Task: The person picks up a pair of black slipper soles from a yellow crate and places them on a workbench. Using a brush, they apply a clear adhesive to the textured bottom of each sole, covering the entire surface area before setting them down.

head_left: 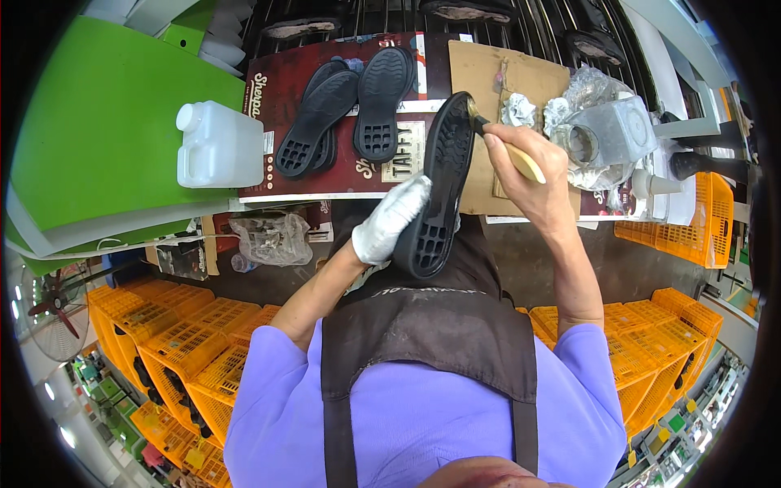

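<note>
My left hand (394,221), in a white glove, is closed on the side of a black shoe sole (444,175). The sole is tilted, with its toe end away from me and its gridded heel towards me. Bare and closed, my right hand (533,167) grips a brush (523,161) with a pale yellow handle. The brush's bristles touch the sole's inner rim near the toe. Several more black soles (381,102) lie on the dark red cardboard (338,180) to the left, some of them stacked.
A white plastic jug (220,146) stands on the left by the green panel (114,122). On the right are a clear container (614,130), crumpled plastic and a squeeze bottle (656,184). Black rollers run along the back. Orange crates (183,329) stand on both sides behind me.
</note>
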### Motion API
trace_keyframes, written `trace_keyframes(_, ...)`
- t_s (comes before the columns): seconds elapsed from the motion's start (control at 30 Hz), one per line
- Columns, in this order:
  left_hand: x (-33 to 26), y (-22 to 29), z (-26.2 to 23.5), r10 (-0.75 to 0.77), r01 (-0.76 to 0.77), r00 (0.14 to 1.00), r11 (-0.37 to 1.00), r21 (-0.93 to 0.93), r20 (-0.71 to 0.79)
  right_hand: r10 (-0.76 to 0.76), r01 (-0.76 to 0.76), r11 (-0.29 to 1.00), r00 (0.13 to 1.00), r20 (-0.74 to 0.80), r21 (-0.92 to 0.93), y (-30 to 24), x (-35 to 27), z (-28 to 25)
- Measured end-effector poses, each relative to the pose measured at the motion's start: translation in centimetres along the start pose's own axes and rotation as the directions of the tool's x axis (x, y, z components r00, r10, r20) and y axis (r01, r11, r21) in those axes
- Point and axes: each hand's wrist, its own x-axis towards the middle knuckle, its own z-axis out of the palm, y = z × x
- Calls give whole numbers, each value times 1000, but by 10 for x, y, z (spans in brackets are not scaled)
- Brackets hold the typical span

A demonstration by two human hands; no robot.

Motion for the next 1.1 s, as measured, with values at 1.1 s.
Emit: trace_keyframes(1.1, -13, -25, -27, -70, 41, 995, 931, -364, -68, -187, 197, 980, 954, 234, -20, 0, 33, 1)
